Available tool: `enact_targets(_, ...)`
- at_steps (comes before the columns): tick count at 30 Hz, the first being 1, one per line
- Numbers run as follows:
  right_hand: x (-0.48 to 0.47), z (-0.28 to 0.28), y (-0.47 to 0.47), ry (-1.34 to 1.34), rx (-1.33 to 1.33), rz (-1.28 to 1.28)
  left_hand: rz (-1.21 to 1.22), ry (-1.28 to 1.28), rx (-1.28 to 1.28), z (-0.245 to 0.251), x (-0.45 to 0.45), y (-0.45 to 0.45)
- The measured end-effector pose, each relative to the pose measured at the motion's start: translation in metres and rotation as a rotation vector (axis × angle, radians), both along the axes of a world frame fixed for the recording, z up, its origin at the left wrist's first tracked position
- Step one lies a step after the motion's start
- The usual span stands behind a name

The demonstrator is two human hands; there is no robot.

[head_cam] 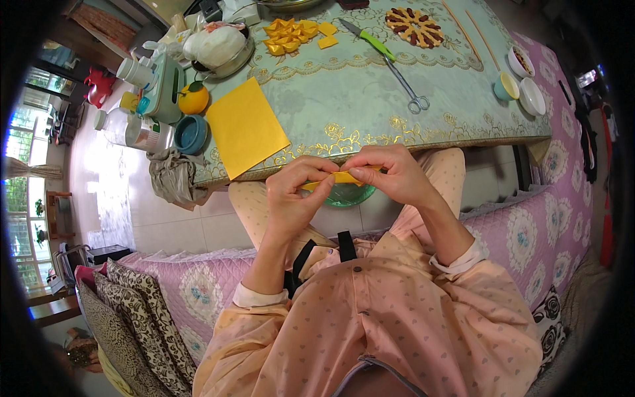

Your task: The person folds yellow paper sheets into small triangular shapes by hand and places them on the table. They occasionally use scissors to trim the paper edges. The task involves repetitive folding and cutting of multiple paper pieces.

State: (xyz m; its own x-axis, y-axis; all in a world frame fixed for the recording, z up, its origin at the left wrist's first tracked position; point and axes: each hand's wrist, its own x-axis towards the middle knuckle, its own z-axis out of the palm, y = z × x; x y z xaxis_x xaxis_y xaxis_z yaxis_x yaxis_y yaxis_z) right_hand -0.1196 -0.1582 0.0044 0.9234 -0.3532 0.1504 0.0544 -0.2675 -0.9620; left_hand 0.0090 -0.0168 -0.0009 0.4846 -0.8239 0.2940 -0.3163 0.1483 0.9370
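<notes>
Between my two hands I hold a narrow folded strip of yellow paper (346, 177), just off the table's front edge. My left hand (301, 191) pinches its left part between thumb and fingers. The thumb and forefinger of my right hand (389, 174) grip the right part, and the fingertips of both hands nearly meet at the middle. Below the strip, a green bowl or basin (349, 195) shows between my knees, partly hidden by my hands. On the table to the left lies a flat sheet of yellow paper (248, 126). Several folded yellow paper pieces (290, 35) are clustered farther back.
Scissors (407, 87) and a green-handled knife (369, 40) lie on the tablecloth (327, 99). At left stand a blue-green bowl (191, 135), an orange (193, 98) and plastic bottles (134, 131). Cups and bowls (532, 98) sit at right, near two thin sticks (482, 39).
</notes>
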Motion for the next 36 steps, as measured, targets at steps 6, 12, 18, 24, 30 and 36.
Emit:
enact_targets(6,0.0004,0.0002,0.0019,-0.012,-0.022,-0.009,-0.001,-0.052,-0.006,0.0015,-0.0002,0.0013)
enact_targets(12,0.0013,0.0000,0.0031,-0.023,-0.040,-0.018,0.003,-0.019,0.006,0.0033,-0.0014,0.0024)
enact_targets(18,0.0003,0.0025,0.0042,-0.043,-0.084,-0.018,0.006,-0.075,-0.019,0.0038,-0.0012,0.0020)
enact_targets(24,0.0035,0.0011,0.0077,-0.065,-0.153,-0.053,0.050,-0.083,-0.025,0.0037,-0.0025,-0.0001)
enact_targets(30,0.0044,0.0007,0.0080,-0.103,-0.174,-0.061,0.014,-0.026,0.009,0.0027,0.0015,0.0010)
enact_targets(36,0.0045,0.0044,0.0086,-0.110,-0.182,-0.059,0.033,0.128,0.144,0.0053,0.0037,0.0039)
